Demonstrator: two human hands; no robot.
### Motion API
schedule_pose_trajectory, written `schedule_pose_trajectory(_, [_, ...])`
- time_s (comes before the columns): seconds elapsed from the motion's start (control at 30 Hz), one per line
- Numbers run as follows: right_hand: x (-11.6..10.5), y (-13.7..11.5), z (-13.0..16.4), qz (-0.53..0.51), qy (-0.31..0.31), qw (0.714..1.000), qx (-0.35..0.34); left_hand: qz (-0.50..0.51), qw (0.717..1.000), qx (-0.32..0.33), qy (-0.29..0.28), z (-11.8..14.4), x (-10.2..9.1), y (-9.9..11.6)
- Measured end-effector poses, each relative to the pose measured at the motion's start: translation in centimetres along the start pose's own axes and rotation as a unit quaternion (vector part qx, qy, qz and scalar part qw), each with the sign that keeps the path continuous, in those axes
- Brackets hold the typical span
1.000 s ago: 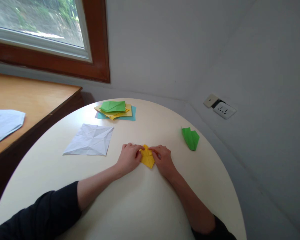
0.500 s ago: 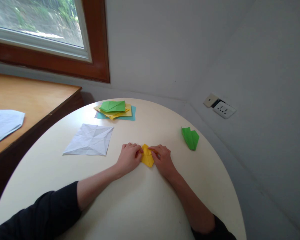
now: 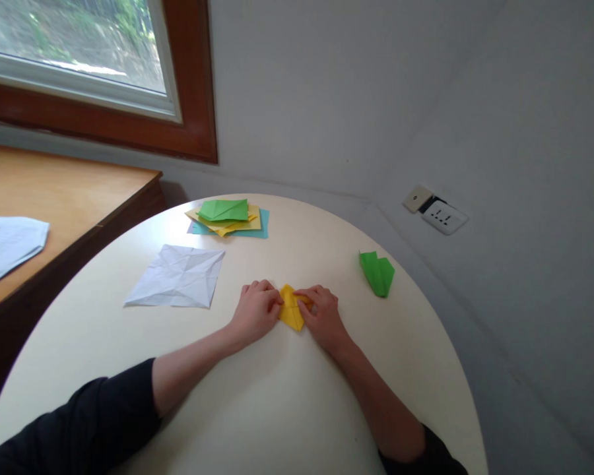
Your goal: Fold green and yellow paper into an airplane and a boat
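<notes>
A small piece of folded yellow paper (image 3: 292, 316) lies near the middle of the round white table, its lower end coming to a point. My left hand (image 3: 257, 309) is closed at its left side, thumb and forefinger pinching that edge. From the right, my right hand (image 3: 321, 314) grips the opposite edge between thumb and forefinger, with a bit of yellow showing between them. Crease lines cross the visible part of the paper. The fingertips of both hands partly cover its sides.
A creased white sheet (image 3: 178, 280) lies left of my hands. Behind it sits a pile of coloured papers (image 3: 263, 224) topped by a folded green piece (image 3: 225, 211). Another green folded paper (image 3: 377, 274) rests near the right edge of the table (image 3: 257, 415). A wooden desk (image 3: 69, 178) stands at left.
My fingers have shifted very slightly on the yellow paper, and a little more yellow shows between the right thumb and forefinger. Everything else stays in place.
</notes>
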State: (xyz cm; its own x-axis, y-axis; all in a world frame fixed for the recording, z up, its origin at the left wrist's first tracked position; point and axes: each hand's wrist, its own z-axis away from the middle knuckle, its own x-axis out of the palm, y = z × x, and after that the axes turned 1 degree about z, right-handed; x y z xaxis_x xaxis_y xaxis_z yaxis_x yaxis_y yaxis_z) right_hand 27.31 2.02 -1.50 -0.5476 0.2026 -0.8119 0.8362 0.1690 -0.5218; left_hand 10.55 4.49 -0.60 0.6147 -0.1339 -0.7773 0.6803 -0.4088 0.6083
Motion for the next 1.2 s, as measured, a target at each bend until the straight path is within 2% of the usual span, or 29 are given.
schedule_pose_trajectory(0.47, [0.4,0.7,-0.1,-0.021,0.026,0.999,-0.014,-0.007,1.0,0.005,-0.007,0.0,0.1,-0.3])
schedule_pose_trajectory(0.67, [0.4,0.8,-0.1,-0.016,0.02,1.0,-0.016,-0.019,1.0,0.002,-0.012,0.1,-0.2,0.2])
schedule_pose_trajectory(0.97, [0.5,0.8,-0.2,-0.022,0.03,0.999,-0.018,-0.073,0.995,0.064,-0.029,0.9,-1.0,1.2])
schedule_pose_trajectory(1.1, [0.4,0.8,-0.2,-0.028,0.036,0.999,-0.021,-0.062,0.988,0.119,-0.072,1.1,-1.0,1.2])
schedule_pose_trajectory(1.2, [0.4,0.8,-0.2,-0.036,0.035,0.999,-0.021,-0.049,0.987,0.128,-0.089,1.0,-0.7,1.1])
